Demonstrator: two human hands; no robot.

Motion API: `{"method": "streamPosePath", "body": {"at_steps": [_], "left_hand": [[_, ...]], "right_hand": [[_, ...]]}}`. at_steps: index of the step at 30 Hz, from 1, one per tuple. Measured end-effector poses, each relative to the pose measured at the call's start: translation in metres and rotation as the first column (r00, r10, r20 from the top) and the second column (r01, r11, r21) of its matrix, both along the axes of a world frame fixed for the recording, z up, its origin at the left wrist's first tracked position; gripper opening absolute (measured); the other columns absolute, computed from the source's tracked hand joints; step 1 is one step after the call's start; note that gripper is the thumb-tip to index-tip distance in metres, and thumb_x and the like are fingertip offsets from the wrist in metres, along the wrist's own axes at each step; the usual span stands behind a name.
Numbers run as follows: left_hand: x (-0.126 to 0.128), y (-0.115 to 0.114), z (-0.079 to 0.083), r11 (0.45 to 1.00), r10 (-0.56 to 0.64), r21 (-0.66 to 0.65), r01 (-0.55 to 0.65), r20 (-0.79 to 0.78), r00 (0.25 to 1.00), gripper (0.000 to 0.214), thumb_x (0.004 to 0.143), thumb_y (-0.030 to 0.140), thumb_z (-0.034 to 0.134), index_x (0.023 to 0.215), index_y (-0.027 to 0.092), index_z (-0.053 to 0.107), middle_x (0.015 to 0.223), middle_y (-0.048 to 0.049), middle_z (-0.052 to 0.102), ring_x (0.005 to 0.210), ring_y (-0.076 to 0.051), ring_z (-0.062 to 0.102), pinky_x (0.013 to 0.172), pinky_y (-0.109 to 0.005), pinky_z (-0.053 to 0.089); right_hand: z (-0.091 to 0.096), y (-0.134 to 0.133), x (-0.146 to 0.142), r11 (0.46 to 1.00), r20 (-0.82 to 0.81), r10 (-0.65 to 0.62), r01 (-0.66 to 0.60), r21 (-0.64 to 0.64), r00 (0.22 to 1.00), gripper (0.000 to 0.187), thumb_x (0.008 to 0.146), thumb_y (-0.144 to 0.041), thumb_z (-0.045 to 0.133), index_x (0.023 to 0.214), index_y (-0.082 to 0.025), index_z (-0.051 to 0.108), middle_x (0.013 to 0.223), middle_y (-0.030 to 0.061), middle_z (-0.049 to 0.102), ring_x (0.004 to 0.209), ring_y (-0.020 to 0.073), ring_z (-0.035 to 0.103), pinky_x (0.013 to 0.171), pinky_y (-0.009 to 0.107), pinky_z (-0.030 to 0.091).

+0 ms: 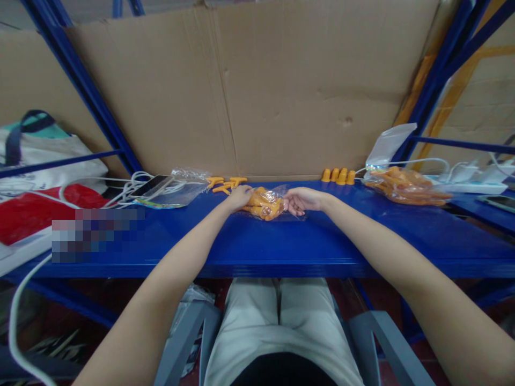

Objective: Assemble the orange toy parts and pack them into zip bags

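Note:
A small clear plastic bag (266,203) filled with orange plastic pieces lies on the blue shelf (281,246) in front of me. My left hand (238,197) is closed on the bag's left end. On the right end my right hand (300,200) pinches the plastic with curled fingers. Just behind my left hand lie a few loose orange T-shaped pieces (226,183). A short row of orange cone-shaped caps (338,176) stands behind my right hand.
A larger clear bag of orange parts (406,185) rests at the right, by a white power strip (470,185) and cables. At the left are a phone (152,185), white cables, an empty clear bag (182,188) and a red cloth (36,214). Cardboard (257,86) backs the shelf.

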State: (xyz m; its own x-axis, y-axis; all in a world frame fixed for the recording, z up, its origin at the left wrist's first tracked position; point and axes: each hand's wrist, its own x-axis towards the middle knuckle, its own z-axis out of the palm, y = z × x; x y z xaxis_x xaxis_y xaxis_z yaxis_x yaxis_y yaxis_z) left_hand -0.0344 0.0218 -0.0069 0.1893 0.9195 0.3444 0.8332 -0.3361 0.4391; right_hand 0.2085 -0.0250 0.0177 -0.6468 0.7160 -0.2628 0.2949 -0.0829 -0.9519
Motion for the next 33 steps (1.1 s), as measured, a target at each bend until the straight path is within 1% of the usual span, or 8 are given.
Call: {"method": "streamPosePath", "body": {"at_steps": [4, 8, 11, 18, 24, 28, 31, 33], "left_hand": [[0.002, -0.001, 0.001, 1.000, 0.006, 0.002, -0.006, -0.023, 1.000, 0.036, 0.085, 0.025, 0.041, 0.103, 0.012, 0.070, 0.116, -0.0115, 0.069, 0.111, -0.024, 0.062, 0.099, -0.033, 0.044], [0.003, 0.001, 0.000, 1.000, 0.020, 0.003, -0.019, -0.031, 0.999, 0.038, 0.087, 0.025, 0.038, 0.105, 0.012, 0.069, 0.117, -0.0122, 0.069, 0.112, -0.025, 0.061, 0.101, -0.036, 0.043], [0.003, 0.003, -0.002, 0.999, 0.045, 0.017, -0.045, -0.026, 0.999, 0.036, 0.086, 0.025, 0.039, 0.103, 0.014, 0.070, 0.115, -0.0111, 0.069, 0.113, -0.025, 0.060, 0.101, -0.037, 0.043], [0.001, -0.001, 0.000, 0.994, 0.026, 0.100, -0.033, 0.069, 0.997, 0.024, 0.082, 0.022, 0.053, 0.097, 0.017, 0.071, 0.116, -0.0107, 0.068, 0.115, -0.024, 0.059, 0.102, -0.036, 0.042], [0.007, -0.019, 0.012, 0.974, -0.218, 0.083, 0.210, 0.098, 0.971, 0.024, 0.080, 0.033, 0.062, 0.064, 0.017, 0.070, 0.107, -0.0088, 0.072, 0.103, -0.021, 0.064, 0.097, -0.034, 0.046], [0.014, -0.029, 0.015, 0.917, -0.397, 0.032, 0.398, 0.177, 0.901, 0.038, 0.086, 0.044, 0.055, 0.066, 0.017, 0.073, 0.101, -0.0066, 0.074, 0.103, -0.021, 0.064, 0.096, -0.034, 0.047], [0.017, -0.028, 0.013, 0.928, -0.371, 0.063, 0.366, 0.208, 0.905, 0.035, 0.084, 0.044, 0.057, 0.073, 0.017, 0.075, 0.102, -0.0067, 0.074, 0.104, -0.022, 0.064, 0.097, -0.033, 0.047], [0.015, -0.023, 0.010, 0.968, -0.249, 0.067, 0.240, 0.221, 0.943, 0.027, 0.083, 0.038, 0.061, 0.086, 0.016, 0.075, 0.102, -0.0067, 0.074, 0.103, -0.022, 0.065, 0.095, -0.032, 0.047]], "right_hand": [[0.006, -0.002, 0.004, 0.996, -0.079, 0.082, -0.085, -0.036, 0.994, 0.046, 0.095, -0.041, 0.037, 0.076, -0.010, 0.065, 0.062, 0.0088, 0.069, 0.043, 0.0105, 0.054, 0.038, 0.019, 0.039], [0.005, -0.010, -0.003, 0.995, -0.105, 0.044, -0.033, 0.099, 0.993, 0.027, 0.085, -0.039, 0.064, 0.081, -0.012, 0.067, 0.068, 0.0047, 0.069, 0.054, 0.0090, 0.059, 0.047, 0.017, 0.044], [0.003, -0.012, -0.008, 0.980, -0.074, -0.016, 0.030, 0.194, 0.997, 0.015, 0.076, -0.025, 0.073, 0.072, -0.013, 0.065, 0.065, 0.0023, 0.068, 0.053, 0.0069, 0.057, 0.048, 0.016, 0.042], [0.005, -0.003, 0.003, 0.913, 0.024, -0.243, 0.220, 0.343, 0.970, 0.011, 0.073, -0.012, 0.065, 0.063, -0.015, 0.064, 0.059, -0.0006, 0.065, 0.054, 0.0070, 0.056, 0.051, 0.016, 0.040], [-0.004, 0.020, 0.023, 0.721, -0.027, -0.497, 0.430, 0.544, 0.868, 0.012, 0.072, -0.015, 0.064, 0.060, -0.016, 0.063, 0.063, -0.0010, 0.064, 0.063, 0.0089, 0.057, 0.064, 0.019, 0.043], [-0.012, 0.034, 0.028, 0.533, -0.110, -0.615, 0.514, 0.672, 0.780, 0.011, 0.072, -0.016, 0.064, 0.062, -0.016, 0.062, 0.067, 0.0000, 0.064, 0.070, 0.0123, 0.058, 0.073, 0.024, 0.046], [-0.015, 0.038, 0.027, 0.415, -0.106, -0.685, 0.505, 0.757, 0.721, 0.007, 0.074, -0.016, 0.065, 0.068, -0.016, 0.062, 0.075, 0.0013, 0.066, 0.079, 0.0144, 0.060, 0.080, 0.027, 0.046], [-0.014, 0.037, 0.027, 0.364, -0.091, -0.758, 0.535, 0.762, 0.646, 0.007, 0.075, -0.019, 0.068, 0.076, -0.016, 0.062, 0.084, 0.0030, 0.067, 0.083, 0.0149, 0.060, 0.079, 0.026, 0.046]]}}
